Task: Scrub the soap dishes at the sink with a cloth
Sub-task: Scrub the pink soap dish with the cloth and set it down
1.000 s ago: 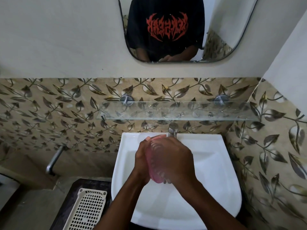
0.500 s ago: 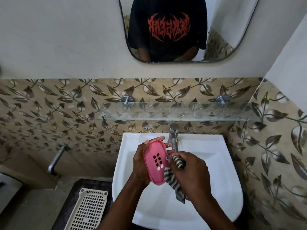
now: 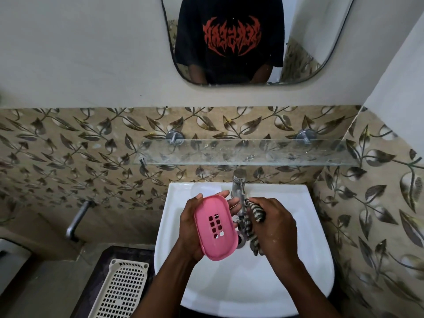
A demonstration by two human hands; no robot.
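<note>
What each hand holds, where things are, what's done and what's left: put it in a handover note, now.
Left hand: holds the pink soap dish over the sink, slotted face up.
Right hand: grips the striped cloth below the tap, beside the dish and off its face.
Done: cannot tell how much has been scrubbed.
Left: bring the cloth onto the dish and scrub. No other soap dish is in view.

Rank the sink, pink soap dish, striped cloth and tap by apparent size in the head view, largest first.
1. sink, by far the largest.
2. pink soap dish.
3. striped cloth and tap: about alike; the cloth is bunched and partly hidden in the right hand, so no ranking between them.
</note>
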